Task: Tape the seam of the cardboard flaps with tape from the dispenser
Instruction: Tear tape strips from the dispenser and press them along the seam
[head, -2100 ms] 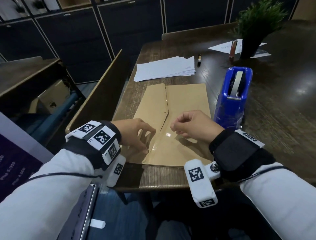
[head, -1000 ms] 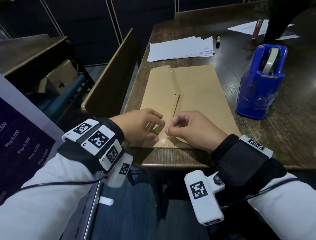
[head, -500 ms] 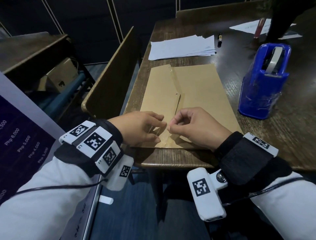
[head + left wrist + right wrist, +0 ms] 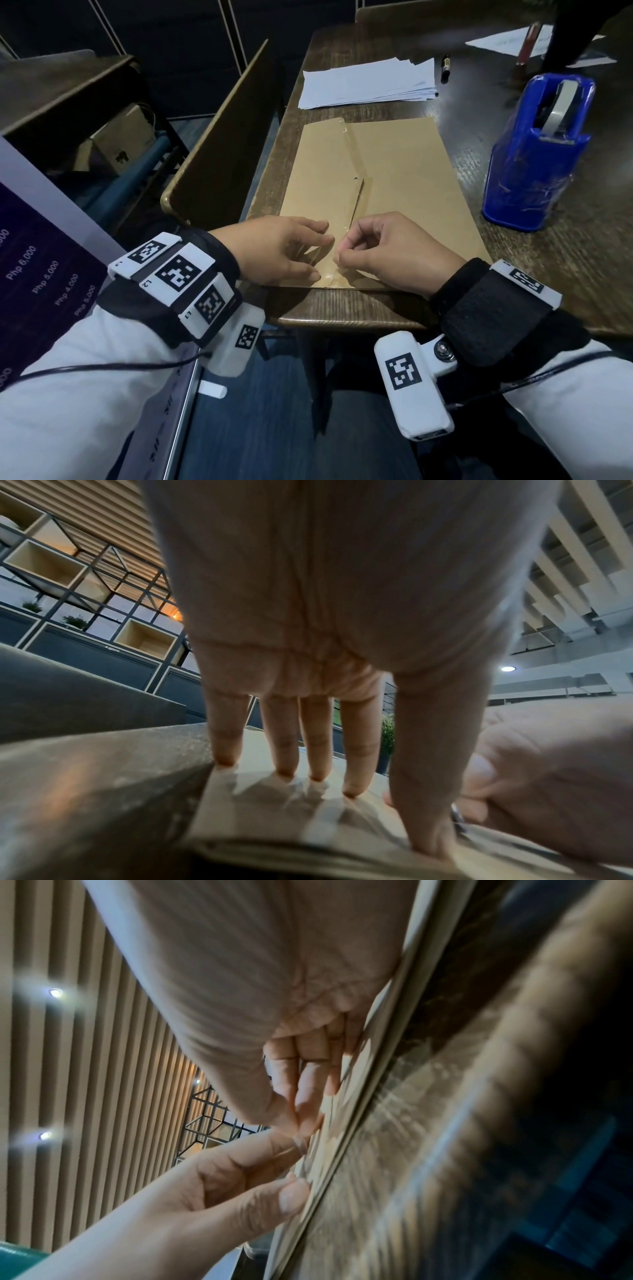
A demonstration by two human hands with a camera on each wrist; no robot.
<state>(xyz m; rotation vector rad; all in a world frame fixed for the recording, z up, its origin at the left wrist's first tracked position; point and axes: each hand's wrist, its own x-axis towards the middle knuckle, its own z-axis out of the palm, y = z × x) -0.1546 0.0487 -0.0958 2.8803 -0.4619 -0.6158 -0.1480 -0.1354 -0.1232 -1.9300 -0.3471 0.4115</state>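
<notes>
Two flat brown cardboard flaps (image 4: 404,178) lie on the dark wooden table (image 4: 565,274), and their seam (image 4: 356,192) runs toward me. Glossy clear tape (image 4: 346,137) covers the seam's far part. My left hand (image 4: 294,250) presses the left flap near the seam's near end, its fingers (image 4: 359,750) straight and its thumb down. My right hand (image 4: 346,258) is curled just right of the seam, with thumb and forefinger (image 4: 301,1123) pinching the clear tape strip against the cardboard. The blue tape dispenser (image 4: 534,164) stands to the right, untouched.
A stack of white paper (image 4: 366,82) and a marker (image 4: 445,68) lie beyond the cardboard. More paper and a dark pot (image 4: 565,34) are at the far right. A wooden chair back (image 4: 222,137) stands left of the table. The table's near edge (image 4: 342,318) is just behind my hands.
Over two seconds both hands slid down the seam to the cardboard's near edge. In the last half second they have barely shifted, still fingertip to fingertip.
</notes>
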